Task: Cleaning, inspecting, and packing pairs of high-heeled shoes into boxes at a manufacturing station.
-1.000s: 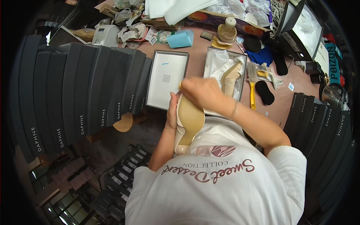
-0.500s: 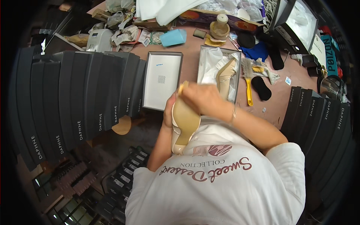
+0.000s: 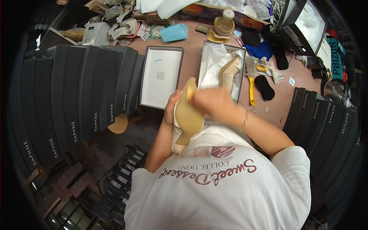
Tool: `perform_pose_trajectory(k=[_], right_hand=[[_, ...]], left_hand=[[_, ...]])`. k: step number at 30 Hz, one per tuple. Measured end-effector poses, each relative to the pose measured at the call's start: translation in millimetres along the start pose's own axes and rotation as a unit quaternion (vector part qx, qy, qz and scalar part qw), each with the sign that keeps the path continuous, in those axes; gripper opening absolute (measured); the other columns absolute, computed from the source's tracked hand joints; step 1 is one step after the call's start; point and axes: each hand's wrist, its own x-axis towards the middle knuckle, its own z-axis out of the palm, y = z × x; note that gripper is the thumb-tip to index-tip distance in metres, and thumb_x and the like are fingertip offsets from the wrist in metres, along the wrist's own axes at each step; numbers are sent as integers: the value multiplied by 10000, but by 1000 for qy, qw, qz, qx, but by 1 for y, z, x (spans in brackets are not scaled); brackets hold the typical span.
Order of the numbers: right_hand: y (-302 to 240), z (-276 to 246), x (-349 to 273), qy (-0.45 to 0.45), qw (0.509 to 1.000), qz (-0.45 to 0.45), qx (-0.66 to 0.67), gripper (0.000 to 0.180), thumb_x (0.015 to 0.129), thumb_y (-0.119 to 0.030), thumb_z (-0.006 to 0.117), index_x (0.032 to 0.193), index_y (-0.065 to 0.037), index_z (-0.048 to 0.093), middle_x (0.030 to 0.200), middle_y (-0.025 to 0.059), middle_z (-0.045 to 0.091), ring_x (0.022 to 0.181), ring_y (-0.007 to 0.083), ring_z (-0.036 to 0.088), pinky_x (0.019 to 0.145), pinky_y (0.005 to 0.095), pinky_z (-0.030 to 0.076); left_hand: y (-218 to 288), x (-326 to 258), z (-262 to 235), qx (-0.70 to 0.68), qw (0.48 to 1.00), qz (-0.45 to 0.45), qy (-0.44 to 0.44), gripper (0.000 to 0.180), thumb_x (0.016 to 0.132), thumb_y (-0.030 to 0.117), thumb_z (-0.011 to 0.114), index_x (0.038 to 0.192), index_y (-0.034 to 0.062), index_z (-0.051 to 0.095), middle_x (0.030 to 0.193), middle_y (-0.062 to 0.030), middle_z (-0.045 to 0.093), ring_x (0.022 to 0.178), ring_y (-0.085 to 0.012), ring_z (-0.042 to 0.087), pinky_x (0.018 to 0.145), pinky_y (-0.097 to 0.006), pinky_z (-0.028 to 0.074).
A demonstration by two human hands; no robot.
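A beige high-heeled shoe [image 3: 188, 111] is held sole-up against my shirt, its pointed toe turned away from me. My left hand [image 3: 170, 109] is closed round the shoe's left side. Over the sole near the toe, my right hand [image 3: 216, 102] is curled and smeared by motion. A small yellowish piece [image 3: 190, 94] shows at its fingertips against the sole; its kind is too blurred to make out. The matching beige shoe [image 3: 227, 76] lies in white tissue paper [image 3: 212, 63] inside an open grey shoebox [image 3: 201, 71] just beyond my hands.
An open box lid [image 3: 161, 90] lies left of the shoebox. Dark shoeboxes stand in rows at left [image 3: 82, 92] and right [image 3: 320, 119]. To the right are a yellow-handled brush [image 3: 252, 92] and a black pad [image 3: 265, 88]. Behind stand a jar [image 3: 224, 26] and a blue container [image 3: 174, 33].
My right hand has moved a little right and down from the toe, uncovering the toe tip. The shoe and my left hand have shifted slightly left in view.
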Motion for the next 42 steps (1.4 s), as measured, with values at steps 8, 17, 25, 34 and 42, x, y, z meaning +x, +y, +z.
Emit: perform_pose_trajectory(k=[8, 17, 25, 34, 42], right_hand=[[14, 8, 33, 12, 998, 63, 12, 60, 780, -127, 569, 766, -101, 517, 650, 49, 559, 566, 237, 609, 466, 353, 480], [44, 12, 53, 81, 986, 146, -25, 92, 786, -147, 602, 810, -109, 522, 667, 40, 538, 571, 253, 598, 466, 369, 458], [27, 10, 8, 24, 994, 110, 3, 93, 755, -160, 588, 773, -121, 506, 638, 37, 523, 546, 230, 580, 425, 365, 449], [111, 29, 2, 231, 843, 408, 264, 249, 918, -260, 575, 845, -22, 587, 623, 34, 535, 553, 122, 528, 513, 308, 414], [103, 15, -136, 469, 301, 394, 730, 201, 970, -289, 504, 860, -121, 517, 612, -29, 394, 473, 76, 333, 408, 209, 241]], left_hand=[[1, -6, -1, 7, 999, 21, 46, 644, 964, 505, 281, 1417, 50, 328, 1029, -154, 601, 858, -230, 623, 768, -332, 519], [2, -11, -10, -2, 1000, 24, 20, 733, 966, 591, 245, 1438, 32, 292, 1327, -150, 478, 1141, -215, 534, 985, -373, 429], [9, -4, -7, -77, 997, 0, -24, 618, 960, 475, 341, 1420, 62, 331, 1019, -172, 600, 817, -250, 636, 695, -351, 539], [33, 7, -24, 44, 999, 16, -1, 622, 960, 470, 342, 1456, 100, 283, 1020, -175, 606, 795, -255, 640, 639, -384, 548], [22, 95, -6, 696, 693, 184, -35, 688, 853, 187, 639, 1422, 0, 300, 1379, -259, 388, 1255, -391, 401, 1049, -445, 338]])
